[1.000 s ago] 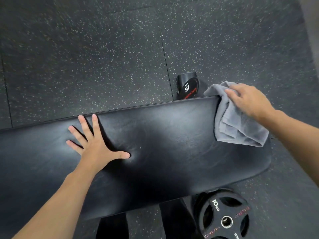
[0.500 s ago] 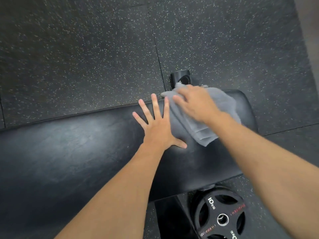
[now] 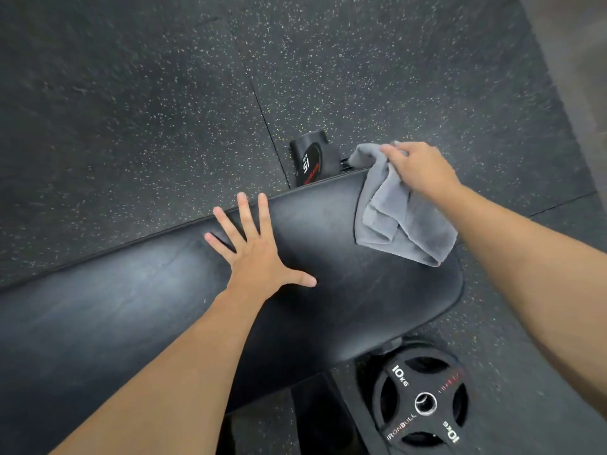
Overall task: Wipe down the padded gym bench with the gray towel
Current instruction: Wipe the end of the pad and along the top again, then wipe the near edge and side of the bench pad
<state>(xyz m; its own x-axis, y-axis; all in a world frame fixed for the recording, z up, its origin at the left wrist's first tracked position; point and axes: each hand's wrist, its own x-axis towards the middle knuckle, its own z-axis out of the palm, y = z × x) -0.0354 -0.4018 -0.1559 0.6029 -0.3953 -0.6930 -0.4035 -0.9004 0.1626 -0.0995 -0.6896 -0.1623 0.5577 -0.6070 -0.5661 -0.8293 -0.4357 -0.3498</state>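
Note:
The black padded bench (image 3: 377, 290) runs from the left edge to a rounded end at the right. My left hand (image 3: 259, 254) lies flat on its top with fingers spread, near the far edge. The gray towel (image 3: 397, 218) is folded and draped over the bench's far right corner. My right hand (image 3: 417, 169) grips the towel's upper part at that far edge, fingers closed into the cloth.
A black 15 kg weight (image 3: 310, 162) stands on the floor just beyond the bench's far edge. A black 10 kg plate (image 3: 423, 402) lies on the floor below the bench's right end. Dark speckled rubber flooring (image 3: 131, 110) surrounds everything.
My right hand has swept the towel from beside my left hand out to the bench's far right corner. My left hand stays flat on the pad.

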